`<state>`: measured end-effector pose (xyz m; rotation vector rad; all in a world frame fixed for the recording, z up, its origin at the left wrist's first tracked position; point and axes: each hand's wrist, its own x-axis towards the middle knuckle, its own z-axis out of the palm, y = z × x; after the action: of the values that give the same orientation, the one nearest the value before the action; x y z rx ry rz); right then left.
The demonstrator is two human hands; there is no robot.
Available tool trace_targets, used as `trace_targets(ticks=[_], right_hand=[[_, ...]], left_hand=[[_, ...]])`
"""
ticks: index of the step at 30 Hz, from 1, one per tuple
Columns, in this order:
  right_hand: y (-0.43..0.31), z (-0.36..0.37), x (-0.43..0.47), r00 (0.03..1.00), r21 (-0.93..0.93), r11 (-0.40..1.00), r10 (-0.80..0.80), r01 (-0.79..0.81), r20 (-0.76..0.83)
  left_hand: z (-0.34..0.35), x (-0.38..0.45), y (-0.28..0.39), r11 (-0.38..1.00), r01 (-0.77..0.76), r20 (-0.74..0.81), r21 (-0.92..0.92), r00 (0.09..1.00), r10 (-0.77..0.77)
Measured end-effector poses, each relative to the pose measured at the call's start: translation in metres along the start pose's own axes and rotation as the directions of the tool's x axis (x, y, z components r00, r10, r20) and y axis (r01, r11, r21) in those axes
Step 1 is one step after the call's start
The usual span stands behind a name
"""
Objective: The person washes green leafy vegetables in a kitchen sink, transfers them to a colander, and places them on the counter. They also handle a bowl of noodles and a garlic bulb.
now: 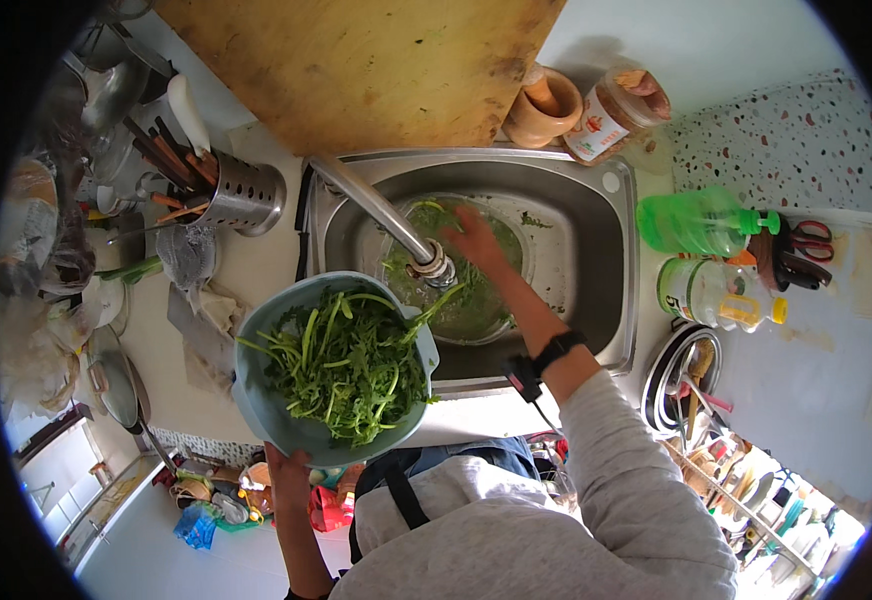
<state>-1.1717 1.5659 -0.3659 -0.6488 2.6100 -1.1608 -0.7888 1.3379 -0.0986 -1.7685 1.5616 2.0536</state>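
My left hand [284, 459] grips the lower rim of a light blue plastic bowl [252, 375]. Leafy greens with long stems [350, 367] are heaped in this bowl, which is held at the sink's left front corner. One stem sticks out over the bowl's right handle. My right hand [477, 238] is above a clear round basin [522, 281] of water inside the stainless steel sink [590, 270]. Its fingers look spread, slightly blurred, with nothing visible in them. Green bits float in the basin water. The metal faucet [380, 210] reaches over the basin and partly hides it.
A wooden board [376, 67] leans behind the sink, beside a wooden mortar [537, 124] and a jar [616, 112]. Green [695, 221] and clear [706, 292] bottles stand to the right. Leftward is a perforated metal utensil holder [252, 195] with chopsticks.
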Motion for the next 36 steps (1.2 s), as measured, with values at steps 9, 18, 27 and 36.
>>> trace_targets(ticks=[9,18,27,36], right_hand=[[-0.094,0.065,-0.054,0.944,0.198,0.973,-0.174,0.12,0.282],[-0.075,-0.052,-0.029,0.947,-0.219,0.974,0.021,0.052,0.321],[-0.015,0.033,-0.075,0.728,0.428,0.794,0.026,-0.431,0.685],[-0.021,-0.066,-0.036,0.894,-0.389,0.919,0.229,-0.068,0.385]], left_hand=[[-0.009,0.0,-0.009,0.996,0.05,-0.046,-0.069,0.998,-0.053],[-0.015,0.005,-0.021,0.997,-0.021,-0.089,0.078,0.996,0.028],[-0.006,0.002,-0.011,0.995,-0.003,-0.081,-0.097,0.997,-0.005],[-0.013,0.009,-0.022,0.982,-0.001,-0.057,-0.187,0.998,-0.01]])
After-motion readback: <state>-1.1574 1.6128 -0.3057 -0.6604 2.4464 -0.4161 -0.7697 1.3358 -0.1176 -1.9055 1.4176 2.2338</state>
